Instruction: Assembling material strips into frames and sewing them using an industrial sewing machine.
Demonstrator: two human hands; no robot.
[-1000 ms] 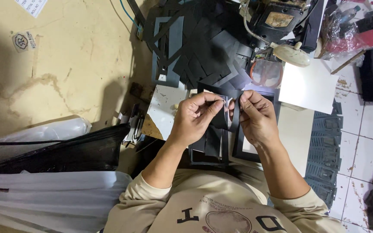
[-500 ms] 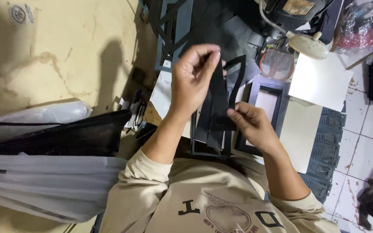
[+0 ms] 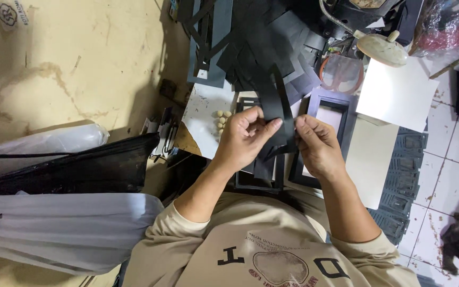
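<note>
Black strip (image 3: pixel 275 109) stands lengthwise away from the person, both hands (image 3: pixel 280 138) pinching its near end.

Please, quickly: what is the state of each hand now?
Left hand: closed, pinching the black strip.
Right hand: closed on the same black strip.

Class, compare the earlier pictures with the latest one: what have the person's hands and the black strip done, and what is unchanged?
The left hand, raised high with the black strip half a second ago, has come back down. The right hand, which was lower and apart, has moved up to meet it, and both now pinch the strip between them. The black frames underneath and the white sheet lie as before.
</note>
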